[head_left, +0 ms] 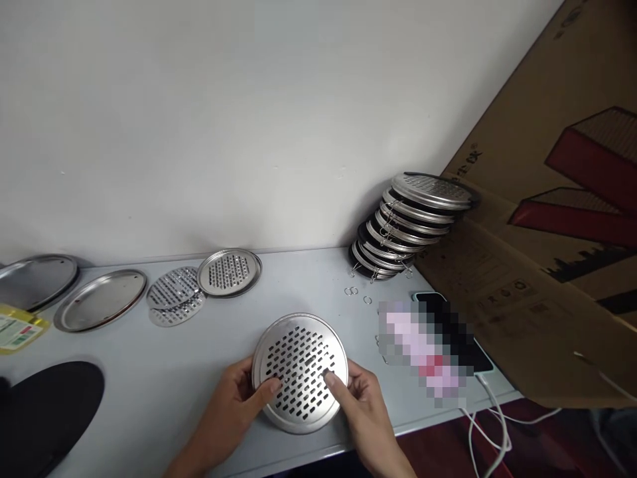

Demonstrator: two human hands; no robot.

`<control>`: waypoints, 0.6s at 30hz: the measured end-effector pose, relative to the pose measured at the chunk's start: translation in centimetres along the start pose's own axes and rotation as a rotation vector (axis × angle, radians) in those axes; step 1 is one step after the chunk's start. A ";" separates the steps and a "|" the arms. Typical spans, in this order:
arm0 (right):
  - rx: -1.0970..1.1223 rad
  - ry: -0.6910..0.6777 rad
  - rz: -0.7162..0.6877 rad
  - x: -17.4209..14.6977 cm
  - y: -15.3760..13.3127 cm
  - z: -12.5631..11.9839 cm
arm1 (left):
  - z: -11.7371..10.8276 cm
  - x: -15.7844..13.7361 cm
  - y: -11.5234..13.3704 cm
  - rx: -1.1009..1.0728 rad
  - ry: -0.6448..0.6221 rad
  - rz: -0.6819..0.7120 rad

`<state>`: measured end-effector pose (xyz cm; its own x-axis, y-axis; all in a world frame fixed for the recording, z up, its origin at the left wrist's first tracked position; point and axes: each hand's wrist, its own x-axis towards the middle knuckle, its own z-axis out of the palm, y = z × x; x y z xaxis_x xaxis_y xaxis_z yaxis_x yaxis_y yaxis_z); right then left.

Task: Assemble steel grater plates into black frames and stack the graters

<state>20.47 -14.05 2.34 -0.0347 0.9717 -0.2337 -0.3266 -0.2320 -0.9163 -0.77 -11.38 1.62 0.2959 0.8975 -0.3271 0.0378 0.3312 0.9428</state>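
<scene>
Between my two hands is a round metal grater disc [298, 372], perforated with rows of slots and edged by a raised metal rim. My left hand [243, 398] grips its left side, thumb on the face and fingers behind. On the right side, my right hand [361, 405] holds it the same way, thumb pressed near the slots. The disc is tilted up toward me near the table's front edge; its back and most of my fingers are hidden. Farther back lie a rimmed grater disc [229, 273] and loose perforated grater sheets [175, 292].
A leaning stack of rimmed discs [411, 226] with wire clips stands against a cardboard box [497, 279]. Small metal rings [367, 300] and a phone [478, 352] with a white cable lie nearby. At left are metal plates [102, 302], a black disc [54, 411] and a yellow packet [20, 328].
</scene>
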 end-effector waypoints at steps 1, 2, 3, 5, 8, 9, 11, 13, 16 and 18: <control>0.007 0.011 -0.002 0.0 0.2 0.0 | 0.0 -0.1 -0.2 -0.005 -0.017 0.000; 0.012 0.022 -0.003 0.1 0.4 0.0 | 0.0 -0.2 -0.3 -0.009 -0.031 -0.006; 0.012 0.031 -0.001 0.1 0.6 -0.1 | 0.0 -0.4 -0.4 -0.009 -0.039 -0.020; -0.007 0.040 0.010 0.2 0.8 -0.1 | 0.1 -0.8 -0.5 0.009 -0.039 -0.064; -0.089 0.102 0.002 0.3 0.8 -0.1 | 0.3 -1.5 -0.4 0.009 -0.040 -0.073; -0.126 0.137 -0.010 0.3 0.8 -0.1 | 0.4 -1.7 -0.4 0.001 -0.048 -0.061; -0.194 0.198 -0.038 0.2 0.8 0.0 | 0.7 -2.2 -0.5 0.011 -0.057 -0.065; -0.237 0.212 -0.056 0.1 0.9 0.1 | 0.3 -2.7 -0.8 0.134 -0.004 -0.076; -0.248 0.252 -0.054 0.2 1.0 0.3 | -2.6 -3.8 -1.1 0.555 0.281 0.041; -0.245 0.295 -0.058 0.3 0.9 0.2 | -6.3 -4.9 -0.9 0.876 0.592 0.155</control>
<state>19.97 -13.94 1.54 0.2618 0.9373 -0.2300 -0.0837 -0.2153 -0.9729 -8.25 -14.28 1.94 -0.1452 0.9885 0.0433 0.7820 0.0878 0.6170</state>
